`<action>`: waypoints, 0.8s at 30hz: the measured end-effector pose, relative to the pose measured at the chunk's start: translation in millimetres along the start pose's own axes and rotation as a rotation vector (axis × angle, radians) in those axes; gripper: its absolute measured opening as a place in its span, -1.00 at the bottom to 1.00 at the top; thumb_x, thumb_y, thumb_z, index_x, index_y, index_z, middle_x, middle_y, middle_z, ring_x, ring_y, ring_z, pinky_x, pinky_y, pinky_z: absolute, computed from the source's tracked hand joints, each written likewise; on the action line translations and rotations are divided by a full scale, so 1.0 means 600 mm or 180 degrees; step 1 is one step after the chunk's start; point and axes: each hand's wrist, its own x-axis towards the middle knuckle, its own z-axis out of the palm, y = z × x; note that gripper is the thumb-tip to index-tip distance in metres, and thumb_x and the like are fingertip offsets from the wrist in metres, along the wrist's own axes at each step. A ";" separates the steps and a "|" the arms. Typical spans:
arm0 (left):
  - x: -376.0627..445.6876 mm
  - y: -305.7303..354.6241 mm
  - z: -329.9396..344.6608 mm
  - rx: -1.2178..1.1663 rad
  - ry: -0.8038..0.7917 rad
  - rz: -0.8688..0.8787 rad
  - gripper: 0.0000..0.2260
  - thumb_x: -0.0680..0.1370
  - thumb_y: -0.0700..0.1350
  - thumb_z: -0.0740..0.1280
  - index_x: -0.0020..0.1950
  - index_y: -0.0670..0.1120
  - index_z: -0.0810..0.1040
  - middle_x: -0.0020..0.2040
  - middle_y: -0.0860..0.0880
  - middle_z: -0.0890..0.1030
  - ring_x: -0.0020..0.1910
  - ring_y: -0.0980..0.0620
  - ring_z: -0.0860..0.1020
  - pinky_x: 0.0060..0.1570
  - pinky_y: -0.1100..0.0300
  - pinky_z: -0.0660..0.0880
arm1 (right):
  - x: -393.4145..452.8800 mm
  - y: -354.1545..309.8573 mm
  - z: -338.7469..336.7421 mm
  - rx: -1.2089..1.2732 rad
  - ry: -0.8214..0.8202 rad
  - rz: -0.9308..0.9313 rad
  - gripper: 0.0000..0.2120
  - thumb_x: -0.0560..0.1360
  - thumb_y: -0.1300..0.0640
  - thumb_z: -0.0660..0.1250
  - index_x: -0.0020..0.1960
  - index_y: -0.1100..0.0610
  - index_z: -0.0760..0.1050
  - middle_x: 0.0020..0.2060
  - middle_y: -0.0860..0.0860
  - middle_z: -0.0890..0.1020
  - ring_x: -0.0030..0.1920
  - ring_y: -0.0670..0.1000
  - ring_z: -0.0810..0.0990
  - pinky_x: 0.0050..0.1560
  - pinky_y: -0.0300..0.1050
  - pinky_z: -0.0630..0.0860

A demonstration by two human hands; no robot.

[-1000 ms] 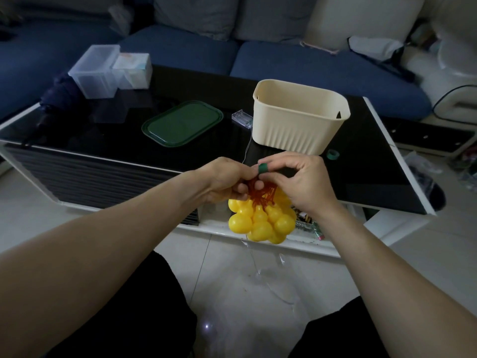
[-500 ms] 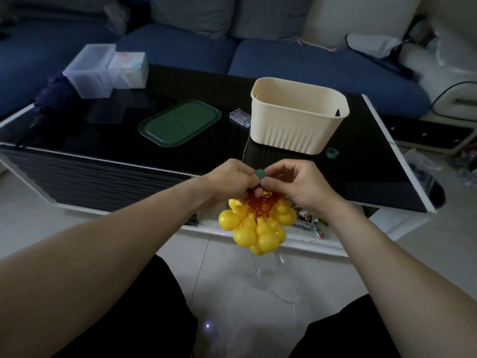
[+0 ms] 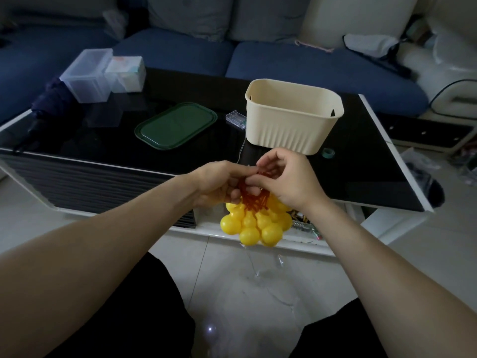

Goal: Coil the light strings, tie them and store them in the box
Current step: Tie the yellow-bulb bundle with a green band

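Centre frame: left hand (image 3: 219, 184) and right hand (image 3: 284, 182) pinching light string (image 3: 255, 218) at gathered orange necks, bunching for tying; box (image 3: 291, 120) open behind, upper right.

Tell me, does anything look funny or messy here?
A little. The thin wire runs from the clear battery case on the table over its edge to the bunch of yellow bulbs held by both hands, and loose wire loops dangle toward the floor.
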 end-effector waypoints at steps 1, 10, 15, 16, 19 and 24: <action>-0.003 0.002 -0.004 0.0000 -0.0100 -0.0064 -0.74 0.58 -0.03 0.31 0.05 -0.20 0.64 -0.26 -0.10 0.66 -0.42 0.11 0.42 -0.31 0.28 0.32 | -0.002 -0.002 -0.003 -0.0037 -0.0111 -0.0072 -0.67 0.29 0.17 0.67 -0.10 -0.01 0.57 -0.22 -0.06 0.69 -0.22 -0.18 0.66 -0.13 -0.32 0.55; -0.005 0.003 -0.012 -0.0016 -0.0193 -0.0215 -0.77 0.54 -0.07 0.32 0.03 -0.22 0.60 -0.20 -0.09 0.70 -0.33 0.08 0.42 -0.37 0.34 0.48 | -0.007 -0.004 -0.013 -0.0009 -0.0237 -0.0213 -0.69 0.35 0.29 0.61 -0.11 -0.02 0.57 -0.20 -0.06 0.70 -0.17 -0.13 0.69 -0.08 -0.26 0.57; 0.000 0.005 -0.003 0.0028 0.0121 0.0000 -0.81 0.62 -0.11 0.27 0.00 -0.20 0.61 -0.24 -0.10 0.68 -0.37 0.08 0.40 -0.40 0.32 0.46 | -0.003 -0.005 -0.008 -0.0011 -0.0053 -0.0233 -0.69 0.36 0.33 0.59 -0.15 0.00 0.56 -0.21 -0.05 0.69 -0.18 -0.14 0.69 -0.09 -0.27 0.58; 0.001 0.005 -0.001 0.0136 0.0223 0.0114 -0.81 0.62 -0.11 0.28 -0.03 -0.19 0.61 -0.24 -0.10 0.68 -0.38 0.08 0.40 -0.39 0.31 0.45 | -0.003 -0.004 -0.007 -0.0018 -0.0002 -0.0235 -0.69 0.36 0.34 0.58 -0.15 -0.01 0.55 -0.20 -0.03 0.70 -0.17 -0.12 0.69 -0.09 -0.24 0.60; -0.001 0.007 0.006 0.0767 0.0529 0.0564 -0.77 0.63 -0.11 0.29 -0.13 -0.19 0.63 -0.28 -0.11 0.64 -0.46 0.06 0.40 -0.43 0.30 0.42 | -0.005 -0.003 -0.003 -0.0041 0.0205 -0.0254 -0.68 0.36 0.34 0.57 -0.18 -0.02 0.54 -0.21 0.00 0.70 -0.16 -0.05 0.71 -0.07 -0.14 0.64; -0.004 0.005 0.010 0.1957 0.0550 0.0933 -0.58 0.67 -0.01 0.20 -0.29 -0.21 0.56 -0.42 -0.05 0.55 -0.48 0.08 0.38 -0.41 0.29 0.38 | -0.013 -0.003 0.001 -0.0198 0.0414 -0.0372 -0.66 0.36 0.32 0.58 -0.22 -0.06 0.52 -0.24 -0.02 0.69 -0.19 -0.05 0.69 -0.08 -0.07 0.65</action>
